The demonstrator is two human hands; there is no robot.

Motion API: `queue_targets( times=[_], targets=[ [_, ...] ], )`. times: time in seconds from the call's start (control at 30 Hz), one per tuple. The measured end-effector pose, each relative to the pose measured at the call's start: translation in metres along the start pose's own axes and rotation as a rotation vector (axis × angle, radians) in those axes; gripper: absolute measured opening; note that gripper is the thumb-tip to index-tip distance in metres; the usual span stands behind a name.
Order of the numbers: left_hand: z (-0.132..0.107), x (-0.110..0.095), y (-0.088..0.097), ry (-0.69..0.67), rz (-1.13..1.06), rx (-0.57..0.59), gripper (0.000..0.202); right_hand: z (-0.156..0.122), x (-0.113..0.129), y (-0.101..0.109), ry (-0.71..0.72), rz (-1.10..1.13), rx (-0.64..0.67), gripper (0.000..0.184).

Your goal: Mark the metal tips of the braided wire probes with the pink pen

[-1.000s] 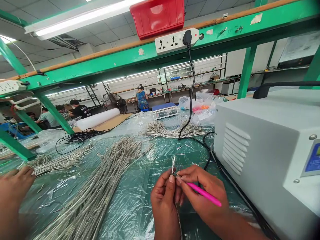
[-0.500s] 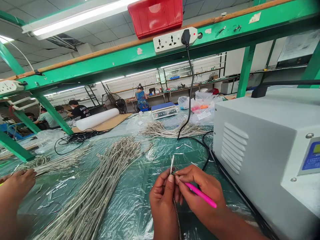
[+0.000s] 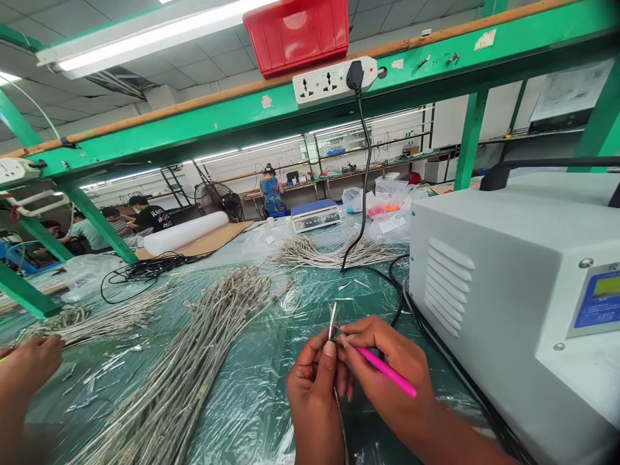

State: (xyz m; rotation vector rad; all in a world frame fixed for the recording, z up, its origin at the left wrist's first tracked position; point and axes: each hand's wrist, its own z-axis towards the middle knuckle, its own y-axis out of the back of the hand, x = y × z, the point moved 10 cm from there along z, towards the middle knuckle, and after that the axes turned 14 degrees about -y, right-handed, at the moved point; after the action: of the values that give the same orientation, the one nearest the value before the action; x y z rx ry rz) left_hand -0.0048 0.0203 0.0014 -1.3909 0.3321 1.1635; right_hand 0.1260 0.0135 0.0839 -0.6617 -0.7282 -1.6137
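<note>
Picking at braided wire end with pink-handled pick; left hand fingers clamped on wire, right hand fingers clamped on pick.

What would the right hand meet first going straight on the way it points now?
Probably the braided cable end pinched in the left hand, at the right hand's fingertips; depth is unclear.

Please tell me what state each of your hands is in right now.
Left hand: closed, pinching a braided cable.
Right hand: closed, holding a pink tool.
</note>
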Motion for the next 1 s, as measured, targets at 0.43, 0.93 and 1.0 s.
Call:
queue_targets(
  times=[0.43, 0.93, 1.0],
  targets=[
    [-0.002, -0.008, -0.011, -0.044, 0.003, 0.081, 0.023, 0.014, -0.009, 0.032, -0.07, -0.073, -0.228, 0.013],
    [0.001, 0.001, -0.003, 0.02, -0.055, 0.022, 0.028, 0.0, 0.018, -0.002, 0.148, -0.041, 0.064, 0.022],
    [0.001, 0.0, -0.003, 0.016, -0.052, 0.018, 0.029, 0.0, 0.02, -0.001, 0.156, -0.026, 0.057, 0.022]
  ],
)
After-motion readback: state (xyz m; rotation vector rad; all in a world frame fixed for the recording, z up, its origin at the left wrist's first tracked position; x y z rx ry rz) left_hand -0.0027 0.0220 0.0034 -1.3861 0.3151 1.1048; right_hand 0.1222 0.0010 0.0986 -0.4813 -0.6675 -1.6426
